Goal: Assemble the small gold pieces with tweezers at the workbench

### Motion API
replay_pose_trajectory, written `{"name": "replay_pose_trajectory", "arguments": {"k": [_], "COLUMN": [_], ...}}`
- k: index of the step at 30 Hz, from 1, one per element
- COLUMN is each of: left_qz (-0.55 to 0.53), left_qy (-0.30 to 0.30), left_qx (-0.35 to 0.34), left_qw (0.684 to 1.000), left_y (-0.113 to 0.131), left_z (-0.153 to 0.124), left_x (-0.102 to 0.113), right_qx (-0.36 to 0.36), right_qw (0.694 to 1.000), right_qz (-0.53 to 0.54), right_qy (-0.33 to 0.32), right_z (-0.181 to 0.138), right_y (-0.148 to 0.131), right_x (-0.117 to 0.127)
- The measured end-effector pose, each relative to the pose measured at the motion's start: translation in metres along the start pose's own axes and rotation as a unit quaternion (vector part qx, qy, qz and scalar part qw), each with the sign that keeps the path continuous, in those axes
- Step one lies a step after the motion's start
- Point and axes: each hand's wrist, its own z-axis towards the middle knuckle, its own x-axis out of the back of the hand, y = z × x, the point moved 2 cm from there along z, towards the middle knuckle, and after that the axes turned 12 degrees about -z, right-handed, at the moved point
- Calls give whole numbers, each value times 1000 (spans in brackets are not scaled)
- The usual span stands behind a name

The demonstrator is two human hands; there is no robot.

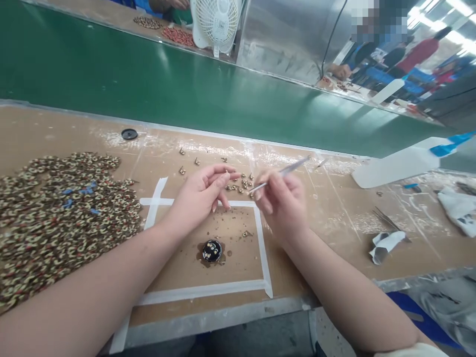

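Note:
My left hand point(203, 191) hovers over the brown work surface, its thumb and fingers pinched on a tiny metal part near the fingertips. My right hand point(280, 198) is closed around a pair of metal tweezers point(284, 172), whose tips point left toward the left fingertips. Between the hands lie several small brass-coloured parts point(241, 183). Nearer me, inside a white tape rectangle point(260, 238), sits a small round black piece point(211, 250) in a dark stain.
A big heap of small coil-like parts point(55, 213) covers the left of the bench. A black disc point(129, 134) lies at the back. A green conveyor belt point(186, 84) runs behind. Spare tweezers point(386, 220), crumpled tape point(385, 245) and a white tray point(401, 163) are at right. Other people work beyond, near a white fan point(215, 22).

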Motion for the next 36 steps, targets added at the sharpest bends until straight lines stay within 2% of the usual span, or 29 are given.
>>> {"name": "replay_pose_trajectory", "arguments": {"k": [1,3,5,6,8,10,12,15,18,23,29,36], "left_qz": [-3,-15,-29,-35,-47,-58,-73,-95,-87,-80,-134,-193], "left_qy": [-1,2,12,17,22,17,16,23,21,26,36,16], "left_qx": [4,11,17,20,25,37,52,63,67,68,83,118], "left_qw": [1000,1000,999,999,998,997,996,993,994,994,987,974], "left_y": [-2,-4,-5,-5,-4,-2,-2,-3,-3,1,3,1], "left_z": [0,1,1,1,1,1,1,2,2,0,1,2], "left_x": [0,0,0,0,0,0,0,0,0,-1,-3,-1], "right_qx": [43,96,72,44,-6,-18,-24,-52,-65,-45,-50,-75], "right_qw": [998,982,959,958,979,997,999,991,990,992,992,990], "right_qz": [-41,-118,-153,-145,-95,-33,5,22,7,9,18,33], "right_qy": [-14,-113,-227,-245,-181,-66,42,119,125,115,113,113], "right_z": [-6,-18,-25,-26,-19,-8,2,9,9,3,3,6], "right_y": [-5,-11,-8,-5,2,6,9,14,17,20,20,25], "right_x": [-5,-17,-25,-25,-17,-5,6,13,11,6,4,4]}}
